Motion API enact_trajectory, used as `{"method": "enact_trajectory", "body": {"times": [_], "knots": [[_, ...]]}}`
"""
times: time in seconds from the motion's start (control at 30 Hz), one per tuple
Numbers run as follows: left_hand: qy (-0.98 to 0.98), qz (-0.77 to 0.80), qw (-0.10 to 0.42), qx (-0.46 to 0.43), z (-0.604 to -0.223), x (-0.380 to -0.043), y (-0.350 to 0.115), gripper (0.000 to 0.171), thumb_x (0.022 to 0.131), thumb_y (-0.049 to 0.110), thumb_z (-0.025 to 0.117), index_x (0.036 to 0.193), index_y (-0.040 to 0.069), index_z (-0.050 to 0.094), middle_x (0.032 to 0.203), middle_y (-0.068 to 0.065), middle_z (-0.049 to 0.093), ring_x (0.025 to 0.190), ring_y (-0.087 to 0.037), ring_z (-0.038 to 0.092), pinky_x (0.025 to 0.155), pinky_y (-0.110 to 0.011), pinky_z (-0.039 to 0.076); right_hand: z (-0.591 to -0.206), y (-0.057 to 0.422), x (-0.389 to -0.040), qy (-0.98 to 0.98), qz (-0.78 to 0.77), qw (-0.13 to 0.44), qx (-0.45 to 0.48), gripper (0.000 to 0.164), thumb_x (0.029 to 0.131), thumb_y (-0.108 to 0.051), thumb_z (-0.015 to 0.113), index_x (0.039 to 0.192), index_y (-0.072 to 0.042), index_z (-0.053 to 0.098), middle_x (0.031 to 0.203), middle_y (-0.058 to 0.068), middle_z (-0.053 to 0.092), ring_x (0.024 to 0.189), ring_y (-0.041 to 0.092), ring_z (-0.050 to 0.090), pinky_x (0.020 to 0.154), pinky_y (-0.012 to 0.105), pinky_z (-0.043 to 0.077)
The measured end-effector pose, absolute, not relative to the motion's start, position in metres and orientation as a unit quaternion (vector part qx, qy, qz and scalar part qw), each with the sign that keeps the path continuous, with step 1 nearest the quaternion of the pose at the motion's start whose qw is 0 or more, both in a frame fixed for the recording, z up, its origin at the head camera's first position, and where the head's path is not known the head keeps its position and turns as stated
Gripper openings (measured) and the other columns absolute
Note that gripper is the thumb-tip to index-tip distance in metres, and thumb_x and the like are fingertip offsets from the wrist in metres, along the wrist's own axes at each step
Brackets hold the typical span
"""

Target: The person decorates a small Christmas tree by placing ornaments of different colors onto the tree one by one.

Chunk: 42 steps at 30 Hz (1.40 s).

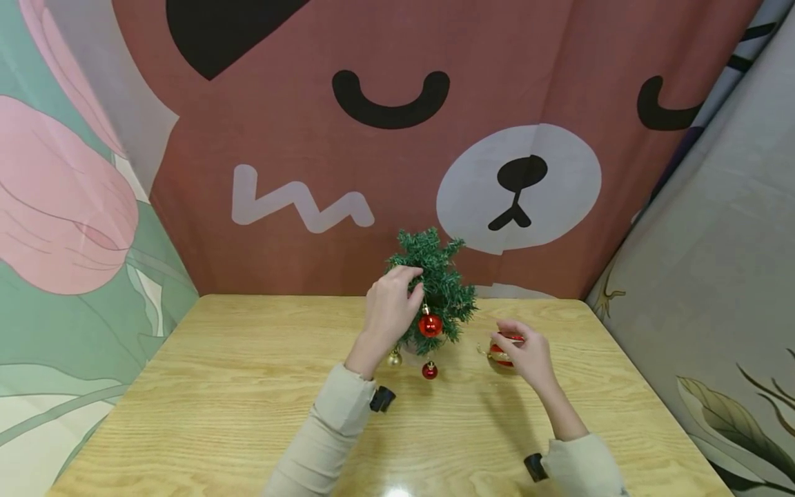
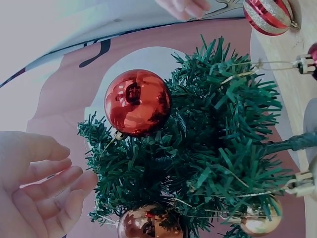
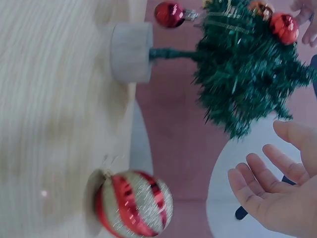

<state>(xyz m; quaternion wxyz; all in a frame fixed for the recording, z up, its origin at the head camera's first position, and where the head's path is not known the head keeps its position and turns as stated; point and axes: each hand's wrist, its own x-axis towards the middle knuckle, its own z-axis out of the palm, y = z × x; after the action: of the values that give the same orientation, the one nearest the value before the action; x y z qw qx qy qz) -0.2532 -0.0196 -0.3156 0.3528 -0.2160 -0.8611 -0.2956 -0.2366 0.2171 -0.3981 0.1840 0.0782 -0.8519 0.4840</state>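
A small green Christmas tree [image 1: 444, 276] stands near the table's back edge on a pale round base [image 3: 131, 52]. My left hand [image 1: 391, 307] is beside its upper branches, fingers relaxed and apart from the shiny red bauble [image 2: 137, 102] hanging there. Lower down hang a small dark red bauble [image 1: 430, 371], a gold one [image 1: 394, 357] and a copper-coloured one [image 2: 151, 223]. To the right of the tree, a red bauble with glittery gold stripes [image 3: 136, 203] lies on the table. My right hand [image 3: 277, 178] hovers over it, fingers loosely bent, holding nothing.
The light wooden table [image 1: 248, 386] reaches back to a brown curtain [image 1: 279, 138] printed with a bear face. Patterned cloths hang on the left [image 1: 68, 207] and right [image 1: 714, 276]. A black wrist camera [image 1: 381, 399] sits at the left cuff.
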Motion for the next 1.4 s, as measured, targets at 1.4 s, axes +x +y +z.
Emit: {"method": "enact_trajectory", "body": {"times": [1.4], "knots": [[-0.864,-0.299,0.331,-0.234,-0.3,-0.267,-0.009,0.023,0.082,0.007,0.063,0.105,0.002,0.065,0.104,-0.01,0.06,0.058,-0.013,0.053,0.044,-0.019,0.037,-0.442,0.271,-0.264,-0.906,0.421,0.049,-0.005,0.069,0.083,-0.029,0.064,0.132,0.009,0.034,0.128,0.037,0.031,0.111,0.05,0.038,0.087,0.052,0.038]]}}
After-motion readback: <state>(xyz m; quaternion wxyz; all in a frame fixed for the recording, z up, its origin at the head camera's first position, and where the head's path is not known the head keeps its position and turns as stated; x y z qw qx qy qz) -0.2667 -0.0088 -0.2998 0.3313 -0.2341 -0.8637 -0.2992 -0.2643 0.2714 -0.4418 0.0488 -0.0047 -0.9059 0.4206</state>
